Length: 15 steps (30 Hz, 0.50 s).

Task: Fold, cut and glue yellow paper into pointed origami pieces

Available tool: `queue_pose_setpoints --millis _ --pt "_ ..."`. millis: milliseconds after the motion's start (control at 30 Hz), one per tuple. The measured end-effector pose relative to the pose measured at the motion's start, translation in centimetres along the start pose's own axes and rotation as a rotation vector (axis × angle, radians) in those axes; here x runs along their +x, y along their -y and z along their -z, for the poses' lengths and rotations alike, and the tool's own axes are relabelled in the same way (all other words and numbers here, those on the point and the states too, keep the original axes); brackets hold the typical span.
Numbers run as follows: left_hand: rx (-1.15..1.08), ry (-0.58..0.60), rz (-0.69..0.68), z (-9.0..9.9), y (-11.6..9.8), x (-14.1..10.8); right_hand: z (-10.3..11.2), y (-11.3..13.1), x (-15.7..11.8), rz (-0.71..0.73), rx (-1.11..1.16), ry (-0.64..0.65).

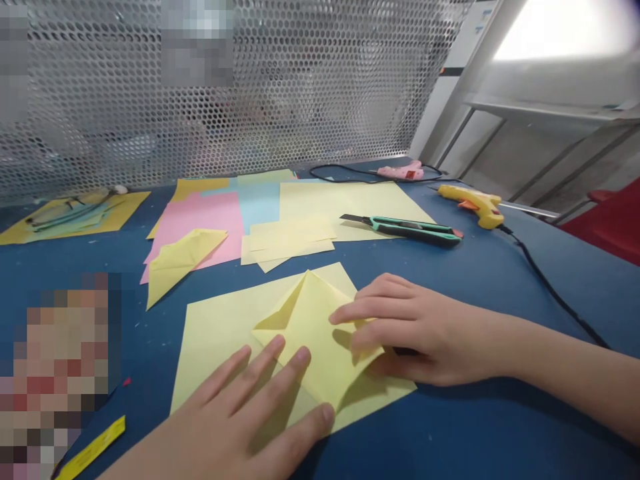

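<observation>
The folded yellow paper (315,333) lies between the hands (250,417) (417,327), touching both.

On the bench (450,433), a folded paper (310,327) lies upon a base sheet (205,333). Behind are small slips (295,240) and, right of them, a cutter (415,231), partly on a large sheet (345,199). To the left, a second folded piece (185,259) overlaps a broad sheet (200,217). One glue gun (480,204) lies by the bench's right edge, another glue gun (403,172) near the far right corner.
</observation>
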<state>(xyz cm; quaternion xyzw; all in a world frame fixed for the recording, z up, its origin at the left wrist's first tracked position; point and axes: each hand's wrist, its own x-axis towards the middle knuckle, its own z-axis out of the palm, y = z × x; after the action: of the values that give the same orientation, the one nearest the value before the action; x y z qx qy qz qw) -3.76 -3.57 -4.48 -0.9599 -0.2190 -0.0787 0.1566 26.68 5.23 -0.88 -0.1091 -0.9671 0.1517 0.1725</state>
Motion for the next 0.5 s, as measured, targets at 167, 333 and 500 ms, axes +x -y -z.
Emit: queue_pose_setpoints --millis 167,333,500 --pt "0.021 -0.013 0.044 0.1 -0.3 0.4 0.1 -0.1 0.0 -0.197 0.183 -0.095" --pt "0.066 0.041 0.058 0.1 -0.7 0.8 -0.1 -0.3 0.1 -0.342 0.213 -0.067" --pt "0.076 0.012 -0.007 0.8 -0.4 1.0 -0.3 -0.3 0.6 -0.291 0.119 -0.085"
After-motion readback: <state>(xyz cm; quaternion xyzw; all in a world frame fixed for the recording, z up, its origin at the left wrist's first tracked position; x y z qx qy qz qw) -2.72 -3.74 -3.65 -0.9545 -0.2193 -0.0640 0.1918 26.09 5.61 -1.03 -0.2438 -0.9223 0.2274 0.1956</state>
